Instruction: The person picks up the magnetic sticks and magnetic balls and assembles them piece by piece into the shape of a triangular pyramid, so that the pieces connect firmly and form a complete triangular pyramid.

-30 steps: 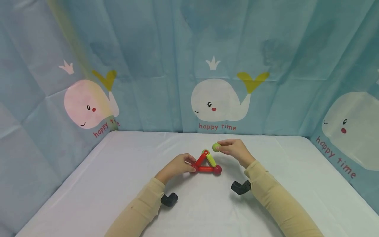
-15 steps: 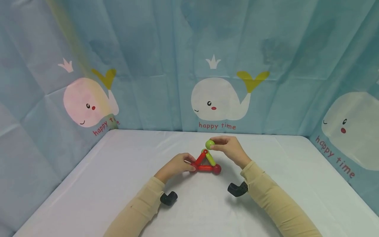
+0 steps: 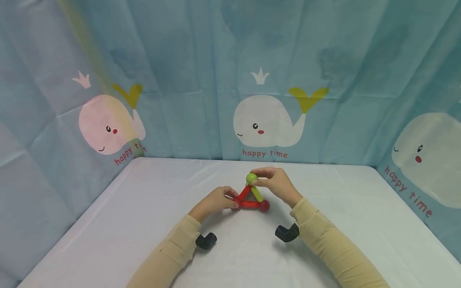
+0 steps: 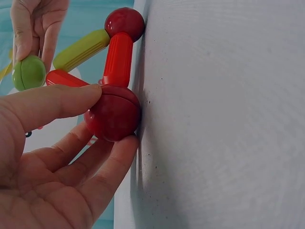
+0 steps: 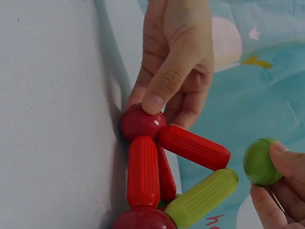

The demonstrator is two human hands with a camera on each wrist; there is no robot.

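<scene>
A small triangle of sticks stands upright on the white table (image 3: 144, 224): a red stick (image 3: 243, 193) and a green stick (image 3: 257, 193) lean together over a red base stick (image 3: 250, 205) with a red ball (image 3: 264, 205) at its right end. My left hand (image 3: 230, 199) pinches the left red ball (image 4: 113, 112) between thumb and fingers. My right hand (image 3: 257, 179) pinches a green ball (image 3: 251, 178) right at the triangle's top. In the right wrist view the green ball (image 5: 261, 161) sits a small gap away from the stick ends.
Black wrist mounts show under each forearm, at the left (image 3: 206, 241) and the right (image 3: 287, 233). A blue curtain with white whales (image 3: 264, 122) closes off the back and both sides of the table. The table's corners are rounded.
My right hand has carried the green ball left and down, from beside the triangle to its top. My left hand has kept its pinch on the left red ball.
</scene>
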